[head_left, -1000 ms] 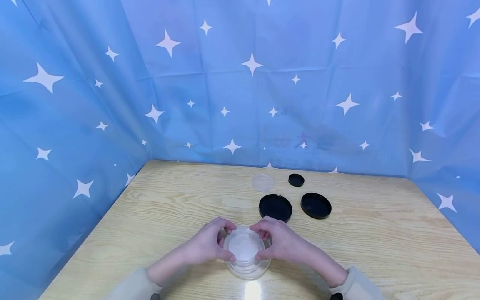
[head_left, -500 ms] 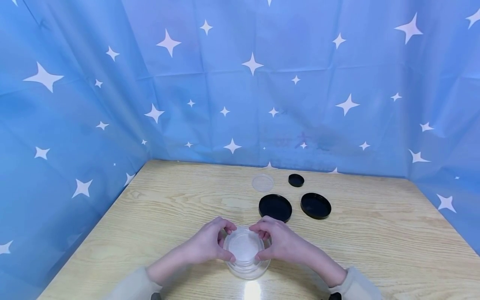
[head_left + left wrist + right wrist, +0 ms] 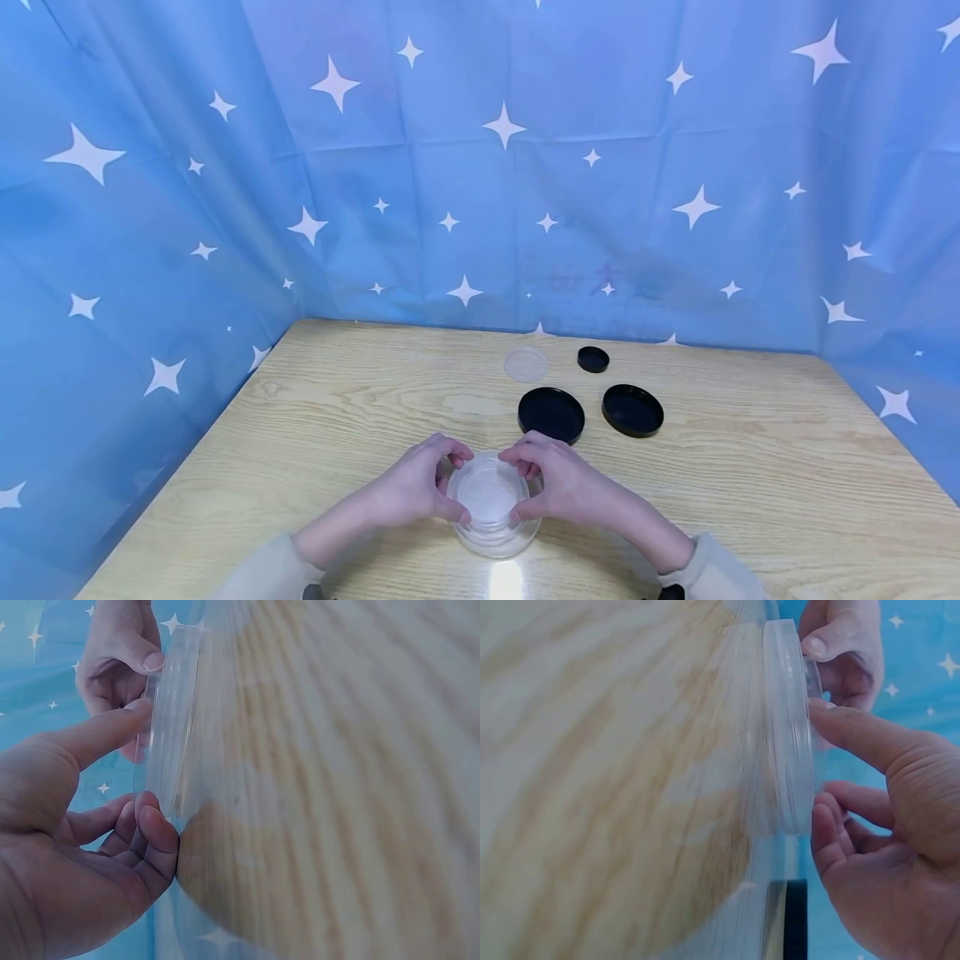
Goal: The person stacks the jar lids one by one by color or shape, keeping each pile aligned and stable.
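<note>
A stack of clear, round, shallow plastic dishes (image 3: 491, 546) sits on the table near the front middle, the smaller ones on a wider one. My left hand (image 3: 420, 483) grips the left side of the top clear dish (image 3: 489, 493) between thumb and curled fingers. From the other side, my right hand (image 3: 558, 482) holds the same dish with its thumb in front and fingers behind. Seen edge-on in the right wrist view, the layered dishes (image 3: 784, 727) stand right at my fingertips. The left wrist view also shows the stacked rims (image 3: 174, 720) between both hands.
Behind my right hand lies a large black round lid (image 3: 551, 414), with another black lid (image 3: 632, 410) to its right. Farther back are a small black lid (image 3: 593, 359) and a clear flat disc (image 3: 527, 365). A blue starry curtain (image 3: 480, 208) borders the wooden table (image 3: 330, 400).
</note>
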The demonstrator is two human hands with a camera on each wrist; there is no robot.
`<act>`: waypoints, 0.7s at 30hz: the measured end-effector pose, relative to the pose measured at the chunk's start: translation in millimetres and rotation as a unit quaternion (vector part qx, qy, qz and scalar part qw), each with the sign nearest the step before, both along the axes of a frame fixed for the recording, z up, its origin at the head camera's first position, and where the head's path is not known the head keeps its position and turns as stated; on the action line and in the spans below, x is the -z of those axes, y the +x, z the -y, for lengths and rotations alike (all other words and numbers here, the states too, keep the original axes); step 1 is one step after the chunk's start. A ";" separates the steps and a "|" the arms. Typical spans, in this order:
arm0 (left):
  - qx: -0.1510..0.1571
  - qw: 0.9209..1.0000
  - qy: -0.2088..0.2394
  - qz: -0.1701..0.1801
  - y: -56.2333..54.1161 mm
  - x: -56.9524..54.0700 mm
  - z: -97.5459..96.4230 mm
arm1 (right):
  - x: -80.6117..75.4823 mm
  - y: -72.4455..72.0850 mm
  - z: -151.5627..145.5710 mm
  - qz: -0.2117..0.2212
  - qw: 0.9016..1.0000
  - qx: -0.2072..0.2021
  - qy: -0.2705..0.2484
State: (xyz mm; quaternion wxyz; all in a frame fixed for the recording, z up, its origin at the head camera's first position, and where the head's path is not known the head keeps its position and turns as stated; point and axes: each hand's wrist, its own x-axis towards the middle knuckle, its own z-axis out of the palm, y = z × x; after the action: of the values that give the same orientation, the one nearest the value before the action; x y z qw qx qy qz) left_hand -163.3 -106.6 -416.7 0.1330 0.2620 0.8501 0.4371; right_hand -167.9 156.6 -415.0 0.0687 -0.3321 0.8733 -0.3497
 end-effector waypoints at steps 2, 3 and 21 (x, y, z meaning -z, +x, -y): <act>0.000 1.000 0.000 -0.001 -0.2 -0.1 -0.2 | -0.4 0.0 -0.1 0.001 1.000 0.000 0.000; 0.000 1.000 0.000 -0.001 -0.3 0.0 -0.4 | -0.5 0.0 -0.1 0.001 1.000 0.000 0.000; 0.001 1.000 0.005 0.008 -6.5 -8.4 4.8 | -7.7 -2.4 -8.7 0.017 0.999 -0.010 -0.047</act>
State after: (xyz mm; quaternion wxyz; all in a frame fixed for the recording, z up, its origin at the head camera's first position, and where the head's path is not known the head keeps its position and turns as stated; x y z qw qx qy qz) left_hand -169.8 -111.4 -408.4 0.1388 0.2598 0.8465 0.4436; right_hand -170.3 165.3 -407.3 0.0709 -0.3380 0.8512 -0.3952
